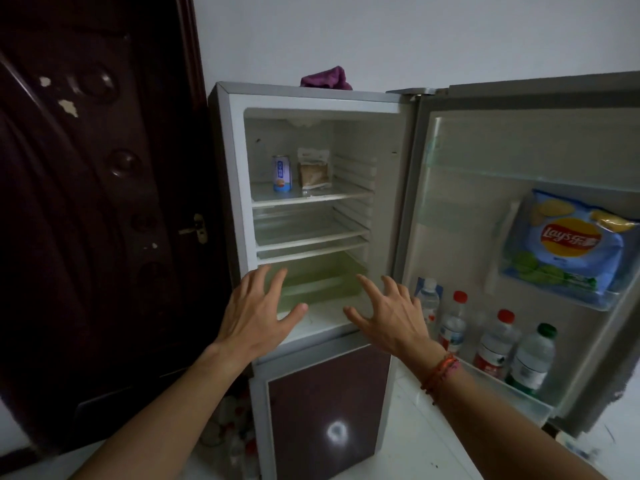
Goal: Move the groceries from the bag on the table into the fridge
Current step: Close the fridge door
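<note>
Head view: empty spread hands [325,313] before open fridge [239,168].

The fridge [239,168] stood open. Both hands were spread, holding nothing, before the green drawer [318,278]: left hand [256,317], right hand [391,320]. A can [282,173] and a packet [313,173] stood on the top shelf. The door [485,202] held chips [568,240] above four bottles [491,344].

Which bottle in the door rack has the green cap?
The rightmost bottle in the fridge door's bottom rack: its cap is green, while two to its left have red caps and the leftmost's looks white.
</note>
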The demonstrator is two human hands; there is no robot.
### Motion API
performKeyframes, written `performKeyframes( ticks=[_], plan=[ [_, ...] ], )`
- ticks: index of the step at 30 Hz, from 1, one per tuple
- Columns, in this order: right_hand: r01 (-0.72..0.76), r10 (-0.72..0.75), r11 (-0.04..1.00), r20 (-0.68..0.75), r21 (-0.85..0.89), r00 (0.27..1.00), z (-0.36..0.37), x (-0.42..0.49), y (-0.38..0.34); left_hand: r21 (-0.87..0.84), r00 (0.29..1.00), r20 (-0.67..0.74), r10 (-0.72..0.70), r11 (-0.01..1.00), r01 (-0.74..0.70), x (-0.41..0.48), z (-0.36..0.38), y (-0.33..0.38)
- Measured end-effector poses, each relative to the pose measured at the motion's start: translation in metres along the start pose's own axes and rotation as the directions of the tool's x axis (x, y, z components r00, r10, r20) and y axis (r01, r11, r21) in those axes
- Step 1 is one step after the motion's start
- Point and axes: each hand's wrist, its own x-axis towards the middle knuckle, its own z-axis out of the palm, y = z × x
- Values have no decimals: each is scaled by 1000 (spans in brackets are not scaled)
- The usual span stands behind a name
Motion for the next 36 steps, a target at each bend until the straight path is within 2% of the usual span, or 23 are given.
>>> performKeyframes(
  ticks=[10, 22, 29, 36],
  plan=[
    [20, -20, 999, -2, -40, 1000, -15, -86, -5, -26, 999, 44, 11, 1000, -10, -73, -28, 18],
    [22, -21, 999, 18, -23, 1000, -31, -108, 25, -51, 999, 53, 12, 999, -9, -83, -15, 51],
    [-81, 80, 996, -34, -33, 996, -41, -114, 84, -126, 992, 78, 96, 988, -86, -61, 10, 114],
    [-264, 261, 964, -96, -28, 961, -60, -140, 166, -178, 954, 74, 292, 945, -275, -29, 33, 206]
  ],
)
